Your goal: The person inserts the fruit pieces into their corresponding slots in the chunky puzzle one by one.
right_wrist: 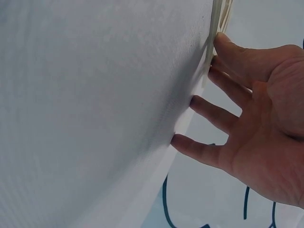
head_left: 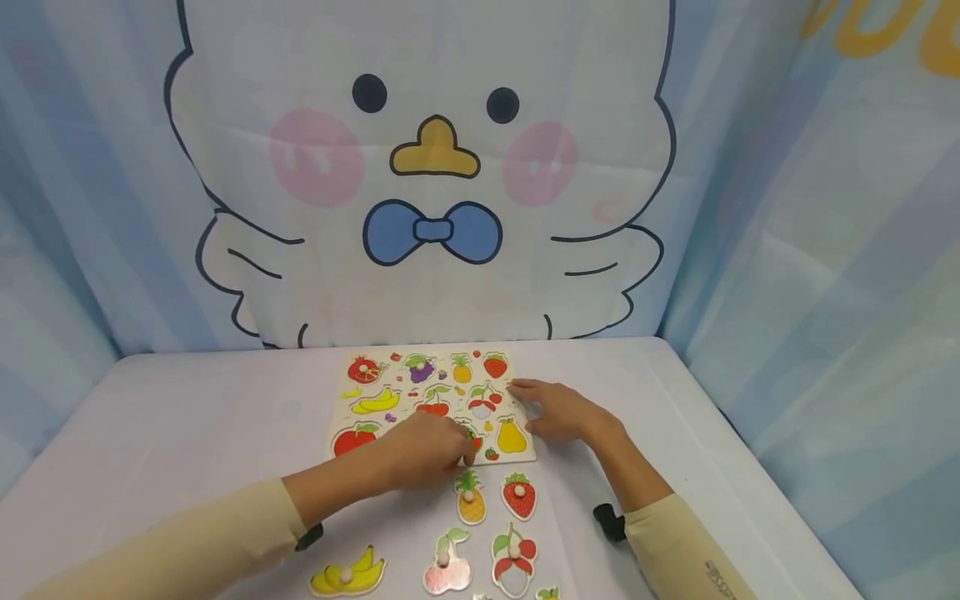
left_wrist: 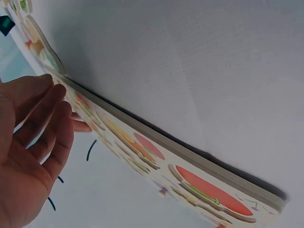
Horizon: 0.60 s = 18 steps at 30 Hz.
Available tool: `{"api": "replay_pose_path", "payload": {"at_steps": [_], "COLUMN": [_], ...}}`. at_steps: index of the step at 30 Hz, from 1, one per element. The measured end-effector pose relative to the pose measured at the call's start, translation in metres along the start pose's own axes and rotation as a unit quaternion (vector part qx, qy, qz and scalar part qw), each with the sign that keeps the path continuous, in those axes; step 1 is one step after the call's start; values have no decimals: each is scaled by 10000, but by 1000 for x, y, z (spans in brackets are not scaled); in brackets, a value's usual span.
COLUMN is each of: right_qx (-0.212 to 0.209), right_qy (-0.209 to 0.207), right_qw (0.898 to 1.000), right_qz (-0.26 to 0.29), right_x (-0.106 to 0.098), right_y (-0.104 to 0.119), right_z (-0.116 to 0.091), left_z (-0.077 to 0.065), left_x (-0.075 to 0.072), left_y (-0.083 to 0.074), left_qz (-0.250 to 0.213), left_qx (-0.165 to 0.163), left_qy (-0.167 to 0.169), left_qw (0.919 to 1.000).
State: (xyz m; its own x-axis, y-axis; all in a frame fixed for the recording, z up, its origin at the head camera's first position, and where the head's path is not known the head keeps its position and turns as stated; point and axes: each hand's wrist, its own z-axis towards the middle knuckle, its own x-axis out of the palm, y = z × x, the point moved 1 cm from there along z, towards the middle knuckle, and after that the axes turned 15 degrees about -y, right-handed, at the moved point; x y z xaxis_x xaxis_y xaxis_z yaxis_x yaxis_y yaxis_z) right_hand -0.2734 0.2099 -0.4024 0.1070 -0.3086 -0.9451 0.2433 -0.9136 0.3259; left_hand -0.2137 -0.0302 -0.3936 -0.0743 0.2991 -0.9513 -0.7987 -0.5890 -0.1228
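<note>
Nearest the camera, a beige left sleeve [head_left: 187,542] reaches across the lower left toward the fruit board [head_left: 438,356], which lies flat near the far side of the white desk [head_left: 225,433]. The left hand [head_left: 423,450] is over the board's near edge, its fingers bent with small gaps between them; whether they pinch anything cannot be told. The right hand [head_left: 558,412] is at the board's right edge with its fingers spread apart; in the right wrist view its thumb touches that edge.

Just in front of the board lie a loose pineapple piece [head_left: 470,508] and a strawberry piece [head_left: 519,508]. Closer to the camera are a banana piece [head_left: 363,577], a pale cherry piece [head_left: 453,577] and a red-and-white piece [head_left: 525,548]; others are cut off by the bottom of the view. Beyond the desk hangs a cloth backdrop [head_left: 435,304] with a cartoon bird wearing a blue bow tie.
</note>
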Motion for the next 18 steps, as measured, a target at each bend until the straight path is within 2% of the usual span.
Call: {"api": "replay_pose_path", "payload": {"at_steps": [5, 18], "right_qx": [35, 46], "right_qy": [15, -30], "right_qw": [10000, 10000], "right_qz": [-26, -9], "right_x": [0, 0], "right_y": [2, 1], "right_z": [0, -1], "left_z": [-2, -5], "left_x": [1, 2], "left_y": [-9, -19], "left_qz": [-283, -534], "left_qx": [-18, 241], "left_qy": [275, 502], "left_qw": [9992, 9970]}}
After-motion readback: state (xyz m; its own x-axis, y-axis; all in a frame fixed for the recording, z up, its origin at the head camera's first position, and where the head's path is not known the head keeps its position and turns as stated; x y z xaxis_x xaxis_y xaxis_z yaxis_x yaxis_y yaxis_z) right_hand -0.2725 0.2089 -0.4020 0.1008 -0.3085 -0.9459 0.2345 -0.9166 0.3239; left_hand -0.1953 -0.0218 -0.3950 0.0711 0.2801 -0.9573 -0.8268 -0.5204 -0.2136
